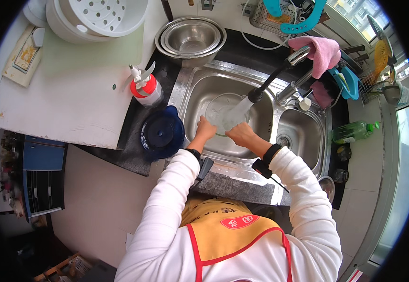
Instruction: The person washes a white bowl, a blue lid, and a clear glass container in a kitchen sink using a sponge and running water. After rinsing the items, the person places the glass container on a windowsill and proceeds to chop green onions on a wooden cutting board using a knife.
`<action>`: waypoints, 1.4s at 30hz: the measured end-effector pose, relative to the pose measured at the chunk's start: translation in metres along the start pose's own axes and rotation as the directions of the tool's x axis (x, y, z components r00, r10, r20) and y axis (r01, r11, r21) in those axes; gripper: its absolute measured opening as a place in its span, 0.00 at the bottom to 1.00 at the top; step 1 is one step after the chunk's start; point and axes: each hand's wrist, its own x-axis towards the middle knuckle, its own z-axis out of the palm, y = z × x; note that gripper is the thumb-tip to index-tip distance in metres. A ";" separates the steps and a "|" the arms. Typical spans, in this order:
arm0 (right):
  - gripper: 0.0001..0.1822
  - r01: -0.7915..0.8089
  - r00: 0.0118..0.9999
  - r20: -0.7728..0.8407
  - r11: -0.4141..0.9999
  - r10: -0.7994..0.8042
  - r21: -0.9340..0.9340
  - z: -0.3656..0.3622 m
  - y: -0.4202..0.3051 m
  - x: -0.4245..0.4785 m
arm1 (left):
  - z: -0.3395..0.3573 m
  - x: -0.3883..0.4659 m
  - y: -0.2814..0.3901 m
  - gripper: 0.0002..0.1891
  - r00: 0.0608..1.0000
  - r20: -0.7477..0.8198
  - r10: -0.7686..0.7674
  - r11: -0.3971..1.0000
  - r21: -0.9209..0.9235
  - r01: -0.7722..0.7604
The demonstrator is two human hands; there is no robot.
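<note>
Both hands are over the large basin of a stainless steel sink. My left hand grips the near left edge of a clear round bowl, apparently glass. Its near right edge is in my right hand. White, frothy water pours into the bowl from a black pull-out hose on the chrome faucet. Splashing water blurs the middle of the bowl, and my fingertips are partly hidden.
Left of the sink stand a dark blue plastic basin and a spray bottle with a red collar. Nested steel bowls sit behind. A pink cloth hangs by the faucet. A green bottle stands right of the smaller basin.
</note>
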 end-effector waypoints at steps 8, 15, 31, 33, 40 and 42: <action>0.09 0.046 0.993 0.094 0.975 -0.068 0.218 -0.009 0.009 -0.009 | -0.008 0.022 -0.009 0.13 0.716 0.662 -0.220 0.804 -0.292 0.518; 0.13 -0.025 0.992 -0.087 0.830 0.088 0.557 0.034 0.020 0.001 | -0.033 0.031 0.039 0.21 0.874 0.432 -0.224 0.972 0.033 0.232; 0.18 -0.034 0.875 -0.434 0.921 0.215 0.389 0.083 0.000 0.039 | -0.041 0.005 0.046 0.19 0.955 -0.113 0.273 0.938 0.250 -0.238; 0.16 -0.132 0.924 -0.296 0.927 0.243 0.350 0.071 0.003 0.041 | -0.043 0.009 0.041 0.20 0.957 -0.147 0.249 0.956 0.198 -0.218; 0.09 -0.120 0.831 -0.556 0.977 0.003 -0.174 0.059 0.045 0.003 | -0.009 0.041 -0.002 0.17 0.990 -0.049 0.136 0.917 -0.372 -0.144; 0.09 -0.114 0.856 -0.515 0.958 -0.041 -0.264 0.062 0.040 -0.008 | -0.002 0.042 -0.003 0.16 0.991 0.059 0.119 0.821 -0.568 -0.065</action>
